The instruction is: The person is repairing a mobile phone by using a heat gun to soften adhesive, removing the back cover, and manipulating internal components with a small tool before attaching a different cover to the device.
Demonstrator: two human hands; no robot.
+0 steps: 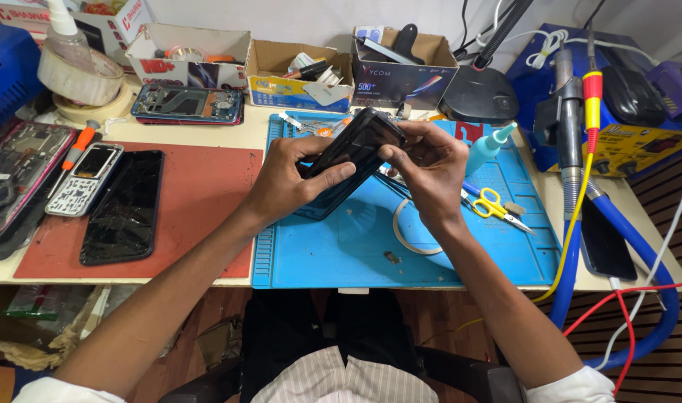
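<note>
Black phone (354, 149) is being held above blue mat (333, 254). Left hand (285, 183) and right hand (427, 168) are both gripping it.

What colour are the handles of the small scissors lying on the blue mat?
Yellow handles on the small metal scissors, seen clearly in the head view.

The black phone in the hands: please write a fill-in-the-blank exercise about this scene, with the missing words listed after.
1. The left hand and right hand hold a black phone above a ____ work mat.
2. The scissors on this mat have ____ handles.
3. A phone with a cracked screen lies on the ____ mat.

Missing words: blue; yellow; red
</note>
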